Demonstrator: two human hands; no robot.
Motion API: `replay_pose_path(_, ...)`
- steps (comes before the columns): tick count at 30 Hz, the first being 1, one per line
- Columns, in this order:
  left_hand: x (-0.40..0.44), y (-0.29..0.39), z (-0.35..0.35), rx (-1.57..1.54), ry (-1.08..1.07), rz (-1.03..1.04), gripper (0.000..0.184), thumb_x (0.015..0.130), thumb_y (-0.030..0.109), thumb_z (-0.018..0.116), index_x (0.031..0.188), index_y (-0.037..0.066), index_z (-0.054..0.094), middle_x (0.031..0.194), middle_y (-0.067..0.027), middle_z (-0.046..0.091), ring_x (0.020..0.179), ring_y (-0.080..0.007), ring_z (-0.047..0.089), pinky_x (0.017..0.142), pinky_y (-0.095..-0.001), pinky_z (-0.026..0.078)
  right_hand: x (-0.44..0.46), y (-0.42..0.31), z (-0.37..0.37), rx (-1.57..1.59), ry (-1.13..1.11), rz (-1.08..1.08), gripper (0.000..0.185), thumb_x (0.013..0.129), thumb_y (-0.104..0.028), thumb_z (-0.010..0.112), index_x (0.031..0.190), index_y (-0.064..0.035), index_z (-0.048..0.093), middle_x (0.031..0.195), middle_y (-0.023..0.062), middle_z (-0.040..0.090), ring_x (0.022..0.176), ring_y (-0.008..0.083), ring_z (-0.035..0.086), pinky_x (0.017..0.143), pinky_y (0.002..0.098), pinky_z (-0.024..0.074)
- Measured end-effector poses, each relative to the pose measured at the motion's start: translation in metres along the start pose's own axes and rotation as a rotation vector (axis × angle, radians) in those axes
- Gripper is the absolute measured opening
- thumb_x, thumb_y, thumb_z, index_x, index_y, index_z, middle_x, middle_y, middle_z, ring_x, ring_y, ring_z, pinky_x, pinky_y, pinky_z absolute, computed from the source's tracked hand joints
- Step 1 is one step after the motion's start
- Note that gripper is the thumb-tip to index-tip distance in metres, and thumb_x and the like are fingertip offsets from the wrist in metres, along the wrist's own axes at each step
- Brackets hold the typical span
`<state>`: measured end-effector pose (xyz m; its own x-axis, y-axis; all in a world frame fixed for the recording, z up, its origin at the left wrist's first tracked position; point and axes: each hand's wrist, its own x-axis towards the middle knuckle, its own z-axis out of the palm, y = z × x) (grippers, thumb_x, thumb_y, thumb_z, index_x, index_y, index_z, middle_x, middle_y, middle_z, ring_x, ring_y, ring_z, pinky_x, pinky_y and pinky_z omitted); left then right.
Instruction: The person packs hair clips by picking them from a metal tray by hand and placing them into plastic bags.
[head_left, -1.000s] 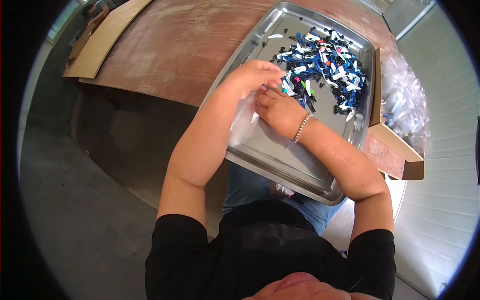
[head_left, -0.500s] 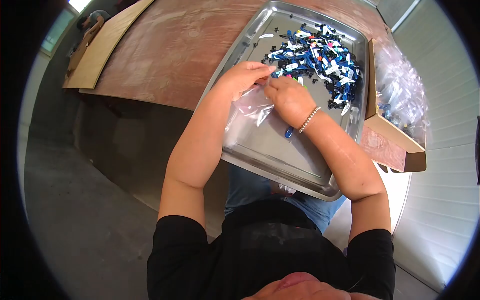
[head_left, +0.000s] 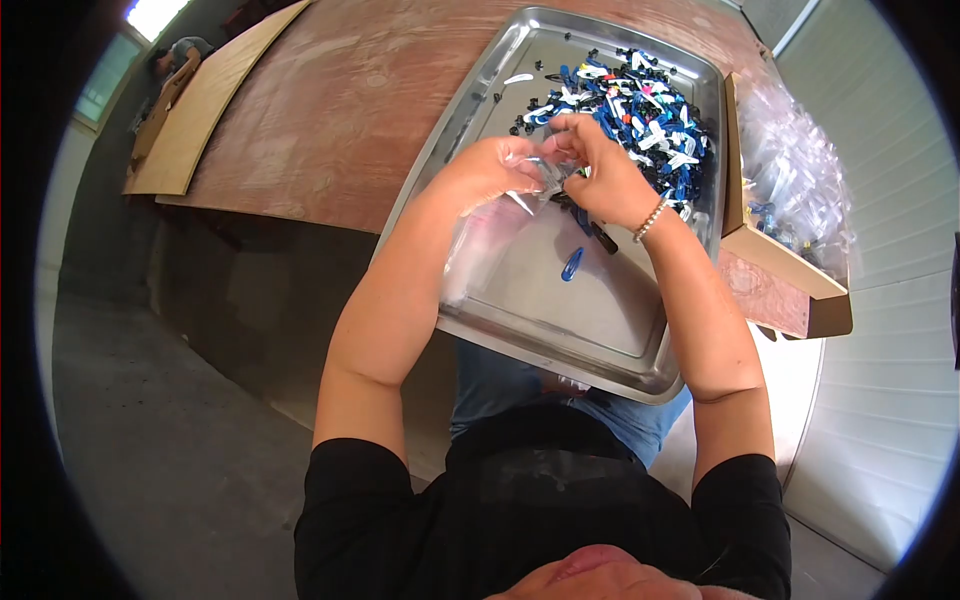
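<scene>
A clear plastic bag point(head_left: 487, 238) hangs over the left part of the metal tray point(head_left: 505, 325). My left hand point(head_left: 488, 172) is closed on the bag near its mouth. Bent at the same mouth, my right hand point(head_left: 612, 180) has its fingers against the bag's far edge; its fingertips are partly hidden. A blue snap hair clip point(head_left: 572, 264) lies alone on the tray, with a black clip point(head_left: 604, 238) just above it. Beyond my hands spreads a pile of blue, white and black hair clips point(head_left: 655, 130), mixed with small black pieces.
To the right of the tray stands a cardboard box point(head_left: 738, 215) heaped with filled clear bags point(head_left: 790, 170). The wooden table point(head_left: 330, 120) extends to the left. Another person point(head_left: 185, 55) is at the far left, behind a plywood board point(head_left: 215, 105).
My right hand has shifted right and its fingers have spread at the bag's mouth. The bag's opening now shows between both hands. The black clip near the blue one has come into view.
</scene>
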<state>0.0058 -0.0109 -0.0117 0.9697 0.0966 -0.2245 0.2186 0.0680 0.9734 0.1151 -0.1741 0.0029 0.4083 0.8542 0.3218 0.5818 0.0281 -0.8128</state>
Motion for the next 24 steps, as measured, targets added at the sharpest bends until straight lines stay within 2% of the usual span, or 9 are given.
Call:
replay_pose_path(2, 0.003, -0.004, 0.004, 0.030, 0.026, 0.025, 0.045, 0.075, -0.005, 0.066, 0.119, -0.002, 0.054, 0.097, -0.0083, 0.063, 0.090, -0.0148, 0.062, 0.081, -0.0272, 0.050, 0.006, 0.006, -0.003, 0.289, -0.031, 0.163, 0.051, 0.077, 0.012, 0.054, 0.124, -0.0009, 0.039, 0.102, 0.0090, 0.061, 0.096, 0.0137, 0.059, 0.085, 0.0266, 0.0480)
replay_pose_path(3, 0.002, -0.004, 0.009, 0.020, 0.059, 0.070, 0.042, 0.076, -0.005, 0.066, 0.116, -0.003, 0.055, 0.097, -0.0092, 0.064, 0.091, -0.0154, 0.062, 0.079, -0.0272, 0.050, 0.006, 0.003, -0.003, 0.353, 0.037, 0.216, 0.037, 0.081, 0.003, 0.061, 0.115, 0.0013, 0.049, 0.097, 0.0071, 0.063, 0.087, 0.0099, 0.060, 0.080, 0.0241, 0.0489)
replay_pose_path(4, 0.002, -0.005, 0.012, 0.011, 0.091, 0.113, 0.038, 0.076, -0.004, 0.066, 0.112, -0.004, 0.056, 0.098, -0.0100, 0.064, 0.091, -0.0160, 0.062, 0.078, -0.0272, 0.049, 0.005, 0.004, -0.005, 0.354, 0.040, 0.223, 0.037, 0.081, 0.003, 0.061, 0.115, 0.0013, 0.049, 0.097, 0.0071, 0.063, 0.087, 0.0099, 0.060, 0.080, 0.0241, 0.0489)
replay_pose_path(7, 0.006, -0.011, 0.017, 0.071, 0.107, 0.131, 0.032, 0.077, -0.004, 0.066, 0.108, -0.002, 0.058, 0.095, -0.0085, 0.065, 0.088, -0.0147, 0.063, 0.074, -0.0269, 0.050, 0.005, 0.003, -0.015, -0.007, -0.071, 0.300, 0.005, 0.082, -0.003, 0.066, 0.085, -0.0004, 0.064, 0.079, 0.0007, 0.064, 0.070, 0.0065, 0.057, 0.067, 0.0210, 0.0471)
replay_pose_path(12, 0.011, -0.015, 0.016, 0.202, 0.126, 0.119, 0.027, 0.079, -0.002, 0.066, 0.105, 0.000, 0.059, 0.090, -0.0073, 0.066, 0.084, -0.0135, 0.063, 0.071, -0.0264, 0.051, 0.003, -0.001, -0.019, 0.078, -0.105, 0.159, 0.005, 0.085, -0.005, 0.064, 0.086, -0.0002, 0.063, 0.077, 0.0004, 0.064, 0.071, 0.0052, 0.055, 0.067, 0.0213, 0.0461)
replay_pose_path(17, 0.006, -0.010, 0.018, 0.199, 0.150, 0.060, 0.022, 0.080, 0.000, 0.064, 0.102, 0.000, 0.061, 0.090, -0.0067, 0.067, 0.082, -0.0128, 0.063, 0.069, -0.0260, 0.050, 0.000, -0.007, -0.016, -0.241, -0.056, 0.055, 0.008, 0.088, -0.007, 0.055, 0.090, -0.0014, 0.060, 0.075, 0.0095, 0.065, 0.070, 0.0174, 0.064, 0.065, 0.0277, 0.0489)
replay_pose_path(18, 0.002, -0.003, 0.022, 0.197, 0.125, 0.039, 0.024, 0.082, -0.001, 0.062, 0.106, 0.000, 0.060, 0.094, -0.0070, 0.066, 0.086, -0.0122, 0.062, 0.074, -0.0257, 0.050, -0.001, -0.010, -0.017, -0.245, -0.054, 0.056, 0.008, 0.088, -0.007, 0.055, 0.090, -0.0014, 0.060, 0.075, 0.0095, 0.065, 0.070, 0.0174, 0.064, 0.065, 0.0277, 0.0489)
replay_pose_path(20, 0.002, 0.000, 0.023, 0.198, 0.094, 0.023, 0.027, 0.083, -0.002, 0.060, 0.110, -0.001, 0.059, 0.098, -0.0074, 0.066, 0.090, -0.0117, 0.062, 0.079, -0.0253, 0.049, -0.002, -0.018, -0.019, -0.338, -0.052, 0.046, 0.012, 0.083, -0.012, 0.054, 0.087, -0.0038, 0.063, 0.077, 0.0195, 0.064, 0.074, 0.0376, 0.061, 0.068, 0.0433, 0.0482)
replay_pose_path(24, 0.003, -0.003, 0.019, 0.117, -0.015, 0.094, 0.025, 0.082, 0.002, 0.064, 0.107, 0.000, 0.060, 0.101, -0.0061, 0.064, 0.091, -0.0106, 0.059, 0.079, -0.0254, 0.048, -0.006, -0.016, -0.016, -0.315, -0.133, -0.039, 0.015, 0.078, -0.015, 0.059, 0.089, -0.0055, 0.064, 0.078, 0.0183, 0.064, 0.075, 0.0367, 0.062, 0.069, 0.0431, 0.0486)
